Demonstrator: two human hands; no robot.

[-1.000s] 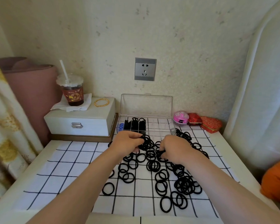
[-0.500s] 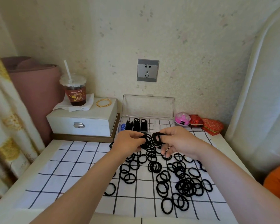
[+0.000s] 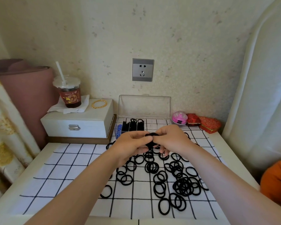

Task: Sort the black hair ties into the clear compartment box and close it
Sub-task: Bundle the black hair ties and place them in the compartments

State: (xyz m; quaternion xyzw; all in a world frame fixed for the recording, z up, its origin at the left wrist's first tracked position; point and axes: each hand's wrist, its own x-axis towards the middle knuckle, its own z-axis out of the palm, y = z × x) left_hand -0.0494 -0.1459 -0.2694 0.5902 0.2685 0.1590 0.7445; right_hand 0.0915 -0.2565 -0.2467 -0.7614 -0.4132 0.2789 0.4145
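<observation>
Bundle of black hair ties [image 3: 150,141]: one, raised above the middle of the tabletop [image 3: 30,174], just before the clear compartment box [image 3: 144,106].
Left hand [image 3: 133,143], right hand [image 3: 170,140]: two, fingers curled, pinching the bundle from either side.
Box: one, at the far edge, lid upright, three compartments holding black ties.
Loose hair ties [image 3: 183,184]: several dozen, too overlapped to count, spread on the checked cloth [image 3: 71,168] toward the near right corner.
Handling: flatten the loops and pinch firmly before lowering them into a free compartment, so none springs out.

black hair ties [image 3: 184,185] scattered, clear box [image 3: 144,106] open
</observation>
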